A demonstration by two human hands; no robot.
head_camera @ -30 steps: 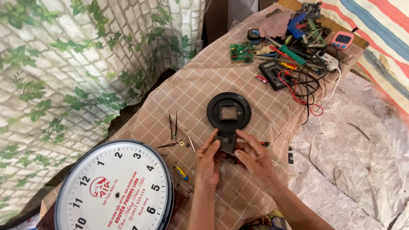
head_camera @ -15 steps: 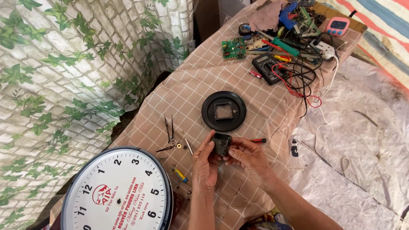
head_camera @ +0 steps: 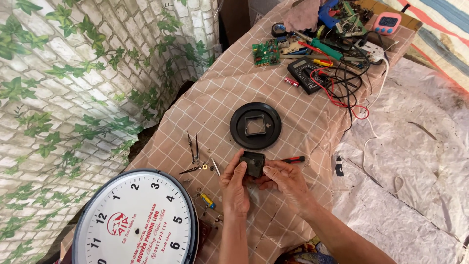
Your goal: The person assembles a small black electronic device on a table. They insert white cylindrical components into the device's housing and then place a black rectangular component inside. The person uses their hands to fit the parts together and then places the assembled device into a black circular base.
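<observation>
Checked cloth point(head_camera: 215, 105) covers my table, an ivy-printed brick sheet hanging along its left edge. Both my left hand point(head_camera: 233, 186) and right hand point(head_camera: 286, 180) clasp a small black clock mechanism point(head_camera: 253, 163) near the front edge; bare cloth lies beyond the black ring point(head_camera: 255, 125).

Bright, even daylight; edges perhaps warped.

Makeshift repair bench: multimeter point(head_camera: 309, 73), circuit board point(head_camera: 266, 52).
</observation>
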